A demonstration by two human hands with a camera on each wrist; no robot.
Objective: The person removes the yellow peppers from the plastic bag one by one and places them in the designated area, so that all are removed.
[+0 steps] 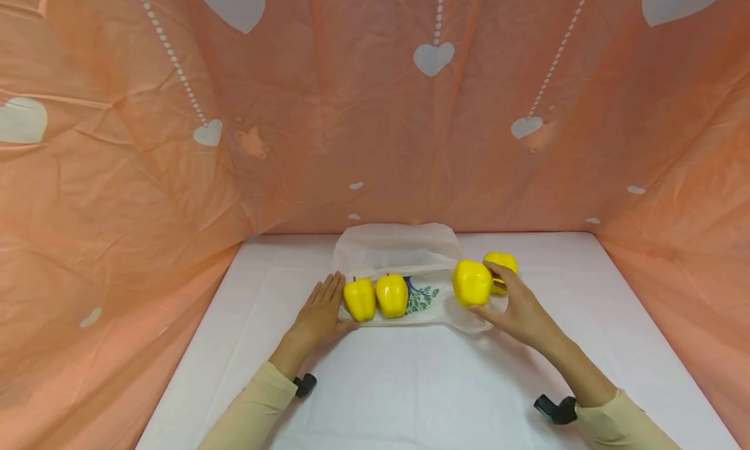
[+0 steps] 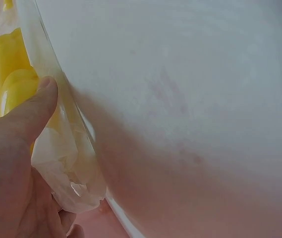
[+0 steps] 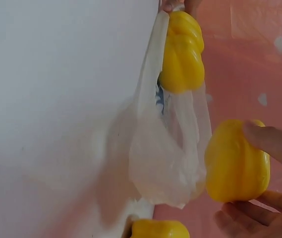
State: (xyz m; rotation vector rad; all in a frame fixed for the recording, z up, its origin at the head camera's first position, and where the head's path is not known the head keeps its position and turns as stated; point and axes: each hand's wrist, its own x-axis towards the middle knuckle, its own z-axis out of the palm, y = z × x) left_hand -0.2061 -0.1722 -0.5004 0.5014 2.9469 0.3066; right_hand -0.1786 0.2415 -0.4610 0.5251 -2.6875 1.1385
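Note:
My right hand [image 1: 521, 310] holds a glossy yellow bell pepper [image 1: 471, 282] between thumb and fingers, over the right end of a thin whitish plastic bag [image 1: 398, 245]. Two more yellow bell peppers [image 1: 360, 299] sit side by side on the left part of the bag, beside its printed tree. With fingers extended, my left hand [image 1: 319, 313] lies against the bag's left end, next to the outer pepper. The left wrist view shows its thumb [image 2: 44, 94] over the bag's edge at the peppers. Another yellow bell pepper [image 1: 502, 261] stands behind my right hand, partly hidden by it.
A white cloth [image 1: 387, 385] covers the table. Orange sheeting [image 1: 375, 144] with pale hearts hangs along the back and both sides. Dark wrist devices [image 1: 555, 409] sit by both sleeves.

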